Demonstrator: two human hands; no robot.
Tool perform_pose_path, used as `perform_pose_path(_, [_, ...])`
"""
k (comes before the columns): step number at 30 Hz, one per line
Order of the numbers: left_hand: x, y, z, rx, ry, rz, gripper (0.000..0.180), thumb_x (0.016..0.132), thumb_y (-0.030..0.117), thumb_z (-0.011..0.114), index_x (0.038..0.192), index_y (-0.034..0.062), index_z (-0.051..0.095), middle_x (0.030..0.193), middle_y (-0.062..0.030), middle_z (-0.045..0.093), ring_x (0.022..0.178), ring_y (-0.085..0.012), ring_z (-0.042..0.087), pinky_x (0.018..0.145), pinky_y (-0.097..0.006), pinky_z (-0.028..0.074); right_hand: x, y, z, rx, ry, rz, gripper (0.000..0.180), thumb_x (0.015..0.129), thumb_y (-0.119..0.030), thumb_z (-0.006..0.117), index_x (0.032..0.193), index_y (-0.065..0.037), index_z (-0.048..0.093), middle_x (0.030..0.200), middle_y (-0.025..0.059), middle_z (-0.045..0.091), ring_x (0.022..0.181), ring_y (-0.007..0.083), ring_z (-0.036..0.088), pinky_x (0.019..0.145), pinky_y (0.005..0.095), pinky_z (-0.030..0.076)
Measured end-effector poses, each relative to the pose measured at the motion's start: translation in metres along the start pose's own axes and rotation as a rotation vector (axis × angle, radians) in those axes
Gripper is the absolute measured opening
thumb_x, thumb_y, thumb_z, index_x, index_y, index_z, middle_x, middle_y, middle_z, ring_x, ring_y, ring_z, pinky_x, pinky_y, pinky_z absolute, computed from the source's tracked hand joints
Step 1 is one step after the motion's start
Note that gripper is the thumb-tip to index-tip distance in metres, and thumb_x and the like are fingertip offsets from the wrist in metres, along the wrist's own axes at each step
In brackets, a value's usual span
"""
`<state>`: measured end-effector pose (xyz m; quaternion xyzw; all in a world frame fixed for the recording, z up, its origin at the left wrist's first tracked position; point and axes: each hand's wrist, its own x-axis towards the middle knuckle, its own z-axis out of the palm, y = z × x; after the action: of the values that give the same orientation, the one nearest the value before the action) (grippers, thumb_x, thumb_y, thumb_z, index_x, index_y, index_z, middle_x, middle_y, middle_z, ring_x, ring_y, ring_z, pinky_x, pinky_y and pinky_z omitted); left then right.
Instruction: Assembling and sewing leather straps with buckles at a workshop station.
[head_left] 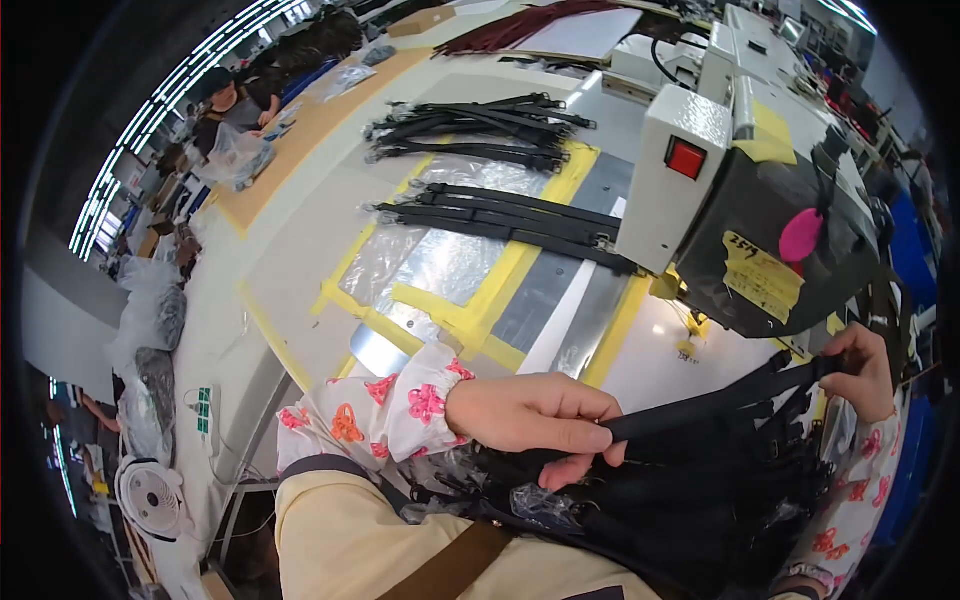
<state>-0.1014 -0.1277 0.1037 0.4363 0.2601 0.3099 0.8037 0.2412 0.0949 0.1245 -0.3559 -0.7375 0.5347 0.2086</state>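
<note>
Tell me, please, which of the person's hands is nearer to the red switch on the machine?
Right. The right hand grips the black strap just below the machine, under the red switch; the left hand sits further away, lower left.

A grey-and-black sewing machine (760,200) with a red square switch (686,158) stands on the pale counter (330,200). Two bundles of black straps (500,215) lie on yellow-taped metal plates. A white fan (150,495) sits on the floor.
</note>
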Motion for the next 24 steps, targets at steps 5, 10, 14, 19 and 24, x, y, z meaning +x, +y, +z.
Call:
perform_pose_path(5, [-0.034, 0.037, 0.0, 0.271, 0.256, -0.015, 0.025, 0.095, 0.022, 0.046, 0.101, -0.0007, 0.056, 0.063, -0.0008, 0.054, 0.052, -0.006, 0.048, 0.049, -0.022, 0.039, -0.003, 0.015, 0.008, 0.134, -0.091, 0.094, 0.033, 0.06, 0.005, 0.074, 0.087, 0.003, 0.053, 0.076, 0.0087, 0.06, 0.056, 0.0114, 0.058, 0.05, 0.0215, 0.048])
perform_pose_path(10, [-0.044, 0.031, -0.072, 0.981, 0.67, -0.095, 0.025, 0.09, 0.024, 0.053, 0.083, 0.0025, 0.065, 0.053, -0.0033, 0.052, 0.049, -0.0084, 0.048, 0.048, -0.026, 0.038, 0.008, 0.012, 0.074, -0.112, -0.18, 0.113, 0.029, 0.069, 0.004, 0.069, 0.09, 0.003, 0.05, 0.073, 0.0074, 0.062, 0.057, 0.0101, 0.058, 0.05, 0.0205, 0.046])
perform_pose_path(14, [-0.05, 0.009, -0.117, 1.517, 0.88, -0.057, 0.019, 0.083, 0.02, 0.058, 0.078, 0.0028, 0.065, 0.06, -0.0145, 0.057, 0.055, -0.029, 0.057, 0.054, -0.038, 0.045, 0.013, 0.011, 0.111, -0.354, -0.132, -0.083, 0.038, 0.067, -0.009, 0.076, 0.089, 0.003, 0.048, 0.069, 0.0142, 0.061, 0.054, 0.0215, 0.061, 0.051, 0.0283, 0.045])
perform_pose_path(19, [0.005, 0.013, -0.099, 1.759, 0.711, 0.073, 0.017, 0.082, 0.015, 0.058, 0.091, 0.0025, 0.064, 0.086, -0.0119, 0.062, 0.084, -0.0293, 0.058, 0.07, -0.037, 0.047, 0.035, 0.028, 0.149, -0.359, -0.038, -0.244, 0.038, 0.067, -0.014, 0.078, 0.088, 0.0, 0.049, 0.072, 0.01, 0.06, 0.063, 0.0132, 0.059, 0.058, 0.0254, 0.046])
perform_pose_path(24, [0.09, -0.011, -0.077, 1.308, 0.307, 0.252, 0.02, 0.083, 0.017, 0.058, 0.094, 0.0009, 0.062, 0.078, -0.014, 0.062, 0.073, -0.0313, 0.058, 0.065, -0.036, 0.046, 0.037, 0.025, 0.162, -0.304, 0.0, -0.326, 0.038, 0.069, -0.013, 0.077, 0.093, 0.0, 0.051, 0.082, 0.0091, 0.061, 0.069, 0.0175, 0.062, 0.064, 0.0264, 0.05])
